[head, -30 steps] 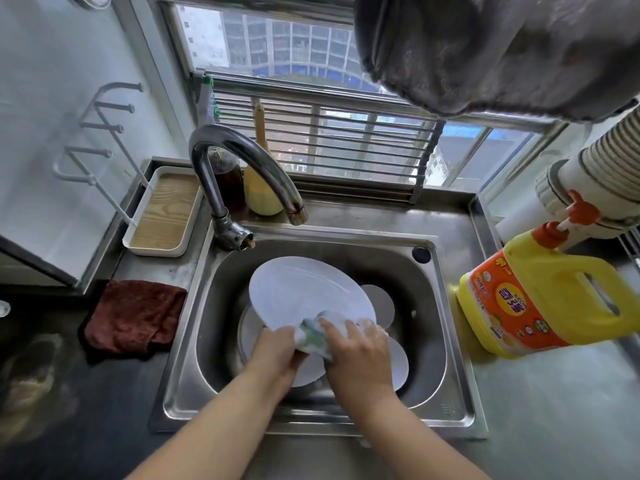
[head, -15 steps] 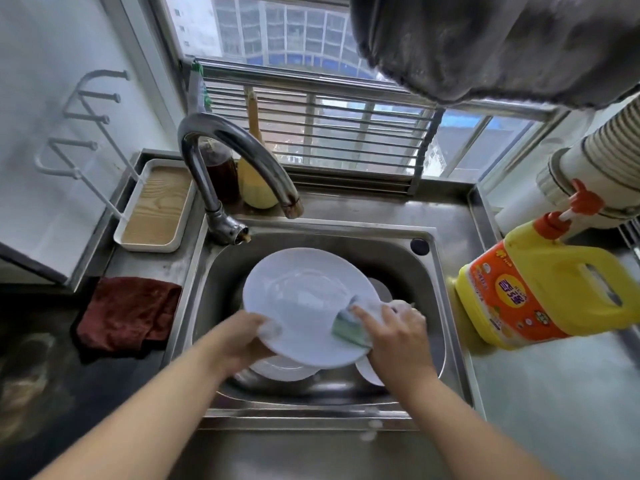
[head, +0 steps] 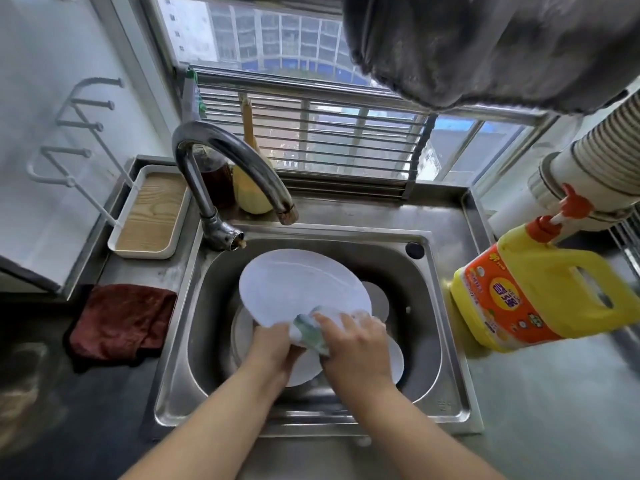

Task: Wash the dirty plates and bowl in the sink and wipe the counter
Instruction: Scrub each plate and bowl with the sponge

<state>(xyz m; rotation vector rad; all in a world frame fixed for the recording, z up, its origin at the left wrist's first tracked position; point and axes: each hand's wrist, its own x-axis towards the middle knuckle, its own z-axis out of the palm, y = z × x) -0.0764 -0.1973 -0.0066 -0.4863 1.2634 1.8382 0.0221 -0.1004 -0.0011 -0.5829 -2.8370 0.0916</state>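
1. Your white plate (head: 301,285) is held tilted over the steel sink (head: 446,407), its near edge at your hands and its far edge pointing toward the faucet (head: 221,150).
2. Below it in the basin lie more white dishes (head: 394,355); I can't tell from here which is a plate and which is the bowl.
3. Progress looks early: you seem to be scrubbing this one plate, no water runs from the faucet, and no clean dishes show on the counter (head: 554,410).
4. Left to do, as I judge it: finish and rinse this plate, wash the dishes underneath, then wipe the counter.
5. Your left hand (head: 273,348) grips the plate's near rim, fingers curled around the edge.
6. Your right hand (head: 353,348) has its fingers curled over a green and white sponge (head: 308,332), pressing it against the plate just beside your left hand.
7. The yellow detergent jug (head: 540,292) stands on the counter right of the sink.
8. A dark red cloth (head: 121,320) lies left of the sink, likely useful for the wipe-down.
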